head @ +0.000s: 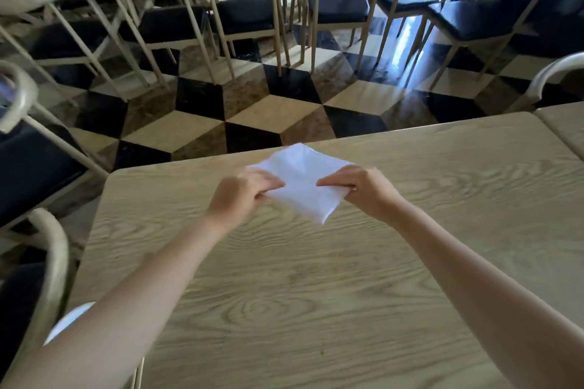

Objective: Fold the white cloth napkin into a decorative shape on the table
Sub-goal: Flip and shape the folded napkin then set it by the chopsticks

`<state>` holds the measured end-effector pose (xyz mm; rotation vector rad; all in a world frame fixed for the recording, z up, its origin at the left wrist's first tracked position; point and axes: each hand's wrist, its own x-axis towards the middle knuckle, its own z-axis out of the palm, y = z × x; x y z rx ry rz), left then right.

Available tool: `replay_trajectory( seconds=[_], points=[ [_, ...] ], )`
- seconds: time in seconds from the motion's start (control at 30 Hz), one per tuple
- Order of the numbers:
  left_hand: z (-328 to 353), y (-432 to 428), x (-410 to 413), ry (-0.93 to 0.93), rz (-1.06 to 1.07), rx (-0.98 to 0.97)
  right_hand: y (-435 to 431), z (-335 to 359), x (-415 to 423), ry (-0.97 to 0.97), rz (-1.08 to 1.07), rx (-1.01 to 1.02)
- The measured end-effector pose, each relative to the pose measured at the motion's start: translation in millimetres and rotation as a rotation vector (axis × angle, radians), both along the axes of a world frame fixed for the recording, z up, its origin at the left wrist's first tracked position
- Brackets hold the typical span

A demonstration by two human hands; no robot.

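The white cloth napkin (301, 180) is folded into a small diamond shape near the far edge of the light wooden table (316, 294). My left hand (240, 196) pinches its left corner, and my right hand (363, 189) pinches its right corner. The napkin's near point hangs down toward me between the two hands, and its far point reaches the table's far edge. Whether the cloth rests on the table or is lifted slightly off it is unclear.
A second table (565, 126) abuts on the right. Chairs with dark seats (31, 167) stand at the left of my table, and rows of chairs (246, 16) and tables stand beyond on a checkered floor (275, 110).
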<state>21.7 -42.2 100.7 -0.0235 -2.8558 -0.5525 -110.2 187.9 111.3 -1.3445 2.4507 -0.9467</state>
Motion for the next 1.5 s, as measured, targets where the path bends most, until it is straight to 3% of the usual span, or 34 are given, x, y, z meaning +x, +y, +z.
replay_trajectory(
  seconds=[0.2,0.43,0.5,0.6,0.7,0.83,1.03,1.27,1.5],
  points=[
    [-116.7,48.4,90.8,-0.157,-0.013,0.019,41.6,-105.3,81.8,-0.077,0.133,0.168],
    [-141.6,55.4,114.2,-0.092,-0.060,-0.106,62.0,-124.7,92.1,0.027,0.179,0.118],
    [-135.6,52.9,109.9,-0.087,-0.040,-0.003,60.9,-120.5,85.5,-0.088,0.102,0.132],
    [-111.8,48.0,93.9,-0.158,0.176,0.312,45.0,-107.2,65.4,-0.354,-0.099,0.137],
    [-101.7,35.6,68.3,-0.284,0.337,0.530,19.8,-103.0,43.3,-0.411,-0.287,0.066],
    [-105.3,27.4,45.9,-0.314,0.458,0.666,-11.5,-107.8,29.6,-0.452,-0.448,0.103],
    [-116.2,32.6,31.2,-0.220,0.564,0.437,-32.0,-118.4,23.3,-0.360,-0.568,0.244],
    [-133.3,31.5,35.6,-0.111,0.570,0.144,-32.5,-133.6,22.8,-0.074,-0.505,0.290],
    [-139.0,29.1,33.8,-0.010,0.538,-0.051,-24.8,-149.7,19.5,0.196,-0.406,0.195]
  ],
)
